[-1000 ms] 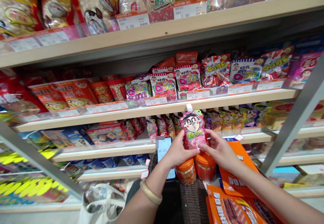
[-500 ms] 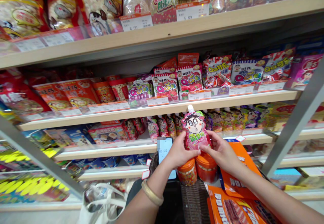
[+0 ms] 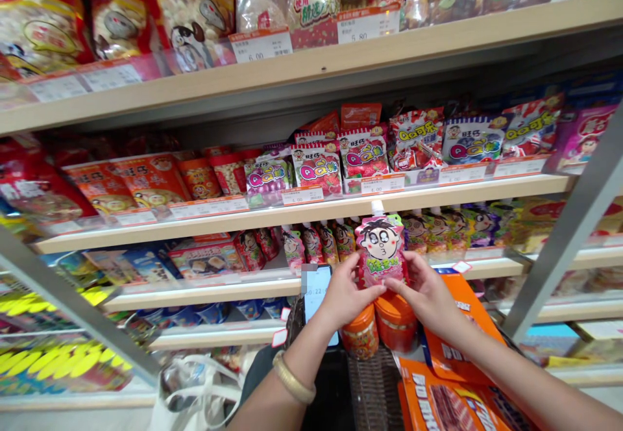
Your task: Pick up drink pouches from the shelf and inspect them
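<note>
Both of my hands hold a pink drink pouch with a cartoon face and a white cap, upright in front of the third shelf. My left hand, with a beige bracelet at the wrist, pinches the pouch's lower left edge. My right hand grips its lower right edge. Behind the pouch stands a row of like pouches on the shelf. Just under my hands are two orange-lidded jars.
A phone stands lit behind my left hand. Orange snack packs lie in a wicker basket below. Wooden shelves hold snack bags with price tags. Grey slanted metal bars cross both sides. A white bag hangs low left.
The pouch and both hands have shifted slightly right and a little up; the grip is unchanged.
</note>
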Tool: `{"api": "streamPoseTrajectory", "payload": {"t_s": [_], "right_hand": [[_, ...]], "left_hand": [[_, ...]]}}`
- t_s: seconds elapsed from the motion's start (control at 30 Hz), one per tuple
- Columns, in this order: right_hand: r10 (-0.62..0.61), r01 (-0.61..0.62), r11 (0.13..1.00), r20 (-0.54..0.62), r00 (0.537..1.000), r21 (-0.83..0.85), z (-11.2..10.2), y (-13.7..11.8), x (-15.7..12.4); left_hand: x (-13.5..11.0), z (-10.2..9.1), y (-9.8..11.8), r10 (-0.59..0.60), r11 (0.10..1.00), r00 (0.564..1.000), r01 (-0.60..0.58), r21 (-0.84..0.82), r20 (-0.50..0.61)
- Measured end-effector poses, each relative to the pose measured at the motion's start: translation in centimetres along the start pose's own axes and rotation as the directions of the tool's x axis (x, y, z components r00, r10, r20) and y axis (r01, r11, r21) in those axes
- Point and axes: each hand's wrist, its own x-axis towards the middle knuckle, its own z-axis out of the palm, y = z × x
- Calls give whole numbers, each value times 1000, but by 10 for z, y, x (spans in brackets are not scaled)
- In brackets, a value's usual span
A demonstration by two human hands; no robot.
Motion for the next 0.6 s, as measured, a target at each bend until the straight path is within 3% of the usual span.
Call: {"api": "streamPoseTrajectory", "payload": {"t_s": [0.1, 0.17, 0.27, 0.4, 0.6], "right_hand": [[-58, 54, 997, -73, 996, -55, 1, 0, -2], [-102, 88, 988, -110, 989, -126, 1, -2, -4], [-179, 140, 958, -143, 973, -248, 3, -4, -6], [-268, 187, 905, -170, 948, -382, 4, -4, -8], [-364, 349, 843, 44, 930, -410, 4, -16, -14]], "left_hand": [[-3, 3, 0, 67, 994, 981, -49, 99, -181], [-6, 3, 0, 164, 973, 958, -117, 201, -235], [-11, 4, 2, 247, 945, 959, -206, 255, -137], [-14, 3, 7, 203, 962, 979, -199, 189, -4], [-11, -2, 6, 132, 991, 987, -133, 1, 87]]}}
